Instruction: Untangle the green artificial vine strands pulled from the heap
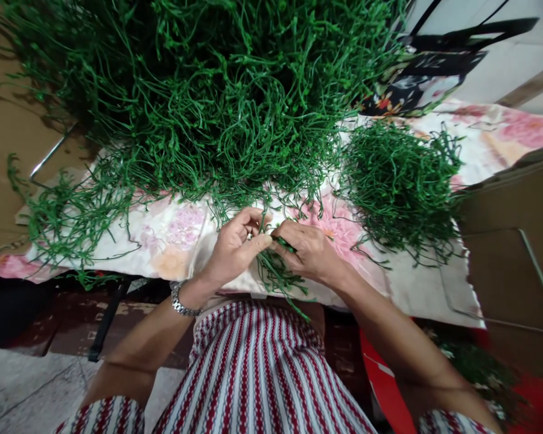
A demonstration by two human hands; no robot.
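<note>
My left hand [242,244] pinches thin green artificial stems between thumb and fingers, close to the front edge of the cloth. Right beside it, my right hand [305,248] is closed on the same small bunch of green stems [276,274], whose ends hang down toward my lap. The fingertips of both hands nearly meet, so the exact spot they grip is partly hidden. Behind my hands rises a large heap of green plastic stems [217,102]. A smaller pile of stems [398,181] lies to the right, and loose stems [76,217] are scattered at the left.
A flowered cloth [181,235] covers the work surface. Brown cardboard [516,259] stands at the right, more cardboard [9,150] at the left. At the back right is a black floral bag [416,84] with handles. Something red [384,380] sits below the right edge.
</note>
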